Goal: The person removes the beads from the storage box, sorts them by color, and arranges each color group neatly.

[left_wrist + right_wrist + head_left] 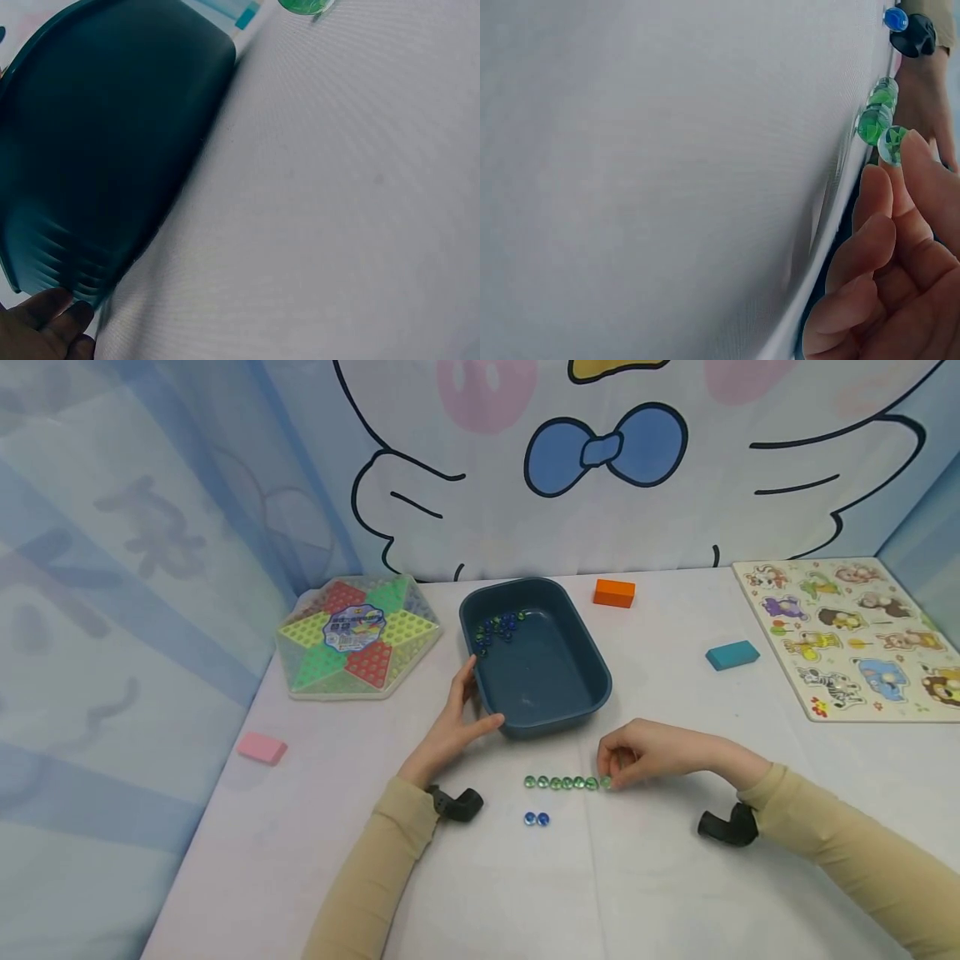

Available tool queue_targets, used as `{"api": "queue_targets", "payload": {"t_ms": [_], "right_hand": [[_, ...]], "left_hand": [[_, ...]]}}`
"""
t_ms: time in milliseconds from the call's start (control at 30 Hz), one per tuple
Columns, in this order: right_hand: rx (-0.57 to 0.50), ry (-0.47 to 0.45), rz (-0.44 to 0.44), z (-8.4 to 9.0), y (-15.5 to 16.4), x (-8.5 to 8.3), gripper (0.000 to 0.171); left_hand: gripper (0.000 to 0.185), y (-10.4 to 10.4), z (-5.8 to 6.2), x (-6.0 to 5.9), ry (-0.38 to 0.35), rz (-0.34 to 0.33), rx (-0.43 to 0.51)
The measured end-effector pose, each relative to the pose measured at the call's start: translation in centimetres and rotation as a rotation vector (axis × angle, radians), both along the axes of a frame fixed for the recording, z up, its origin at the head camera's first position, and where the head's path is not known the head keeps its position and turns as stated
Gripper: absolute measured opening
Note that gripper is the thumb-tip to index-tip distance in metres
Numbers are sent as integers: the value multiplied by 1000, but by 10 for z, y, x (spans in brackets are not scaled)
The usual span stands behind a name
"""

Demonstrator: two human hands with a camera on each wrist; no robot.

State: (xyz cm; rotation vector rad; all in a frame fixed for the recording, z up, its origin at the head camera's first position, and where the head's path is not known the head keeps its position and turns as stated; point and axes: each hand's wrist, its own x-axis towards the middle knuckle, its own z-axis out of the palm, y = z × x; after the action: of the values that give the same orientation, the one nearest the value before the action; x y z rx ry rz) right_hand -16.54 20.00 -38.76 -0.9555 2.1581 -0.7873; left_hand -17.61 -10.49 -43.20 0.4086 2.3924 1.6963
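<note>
Bench [675,877]: white surface that carried every item listed below
Animal puzzle board [847,635]: lay flat at the far right edge of the bench
Hexagonal game board [356,635]: lay at the far left, well apart from the puzzle board
Blue tub [534,656]: stood at the centre, between the two boards; a cluster of dark blue marbles [497,628] lay in its far left corner
Left hand [457,722]: grip clamped on the near left corner of the tub, thumb on the rim, fingers against the outer wall
Right hand [645,752]: grip together, fingertips pinched on the end marble at the right of the green row
Blocks: orange block [614,592] beyond the tub; teal block [732,654] to its right; pink block [262,747] near the left edge
Green marbles [566,782]: lay in a straight touching row on the bench, just in front of the tub
Blue marble pair [536,818]: lay touching, just nearer than the left end of the green row
</note>
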Motion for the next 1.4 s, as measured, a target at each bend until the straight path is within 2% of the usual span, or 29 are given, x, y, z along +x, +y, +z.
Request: {"api": "queue_targets", "payload": {"t_ms": [533,900,1167,1267,1400], "right_hand": [[76,-5,-33,-2,-5,0,9],[79,-6,-19,0,-4,-1,10],[111,76,20,24,-4,-7,10],[95,88,32,38,-9,-12,10],[24,108,42,56,-20,-18,11]], "left_hand": [[93,-1,1,-1,-12,-6,-1],[93,-2,-1,-1,-3,-6,3],[93,-2,-1,-1,7,-13,13],[93,-2,-1,-1,12,-13,16],[91,-3,-2,-2,8,-12,12]]}}
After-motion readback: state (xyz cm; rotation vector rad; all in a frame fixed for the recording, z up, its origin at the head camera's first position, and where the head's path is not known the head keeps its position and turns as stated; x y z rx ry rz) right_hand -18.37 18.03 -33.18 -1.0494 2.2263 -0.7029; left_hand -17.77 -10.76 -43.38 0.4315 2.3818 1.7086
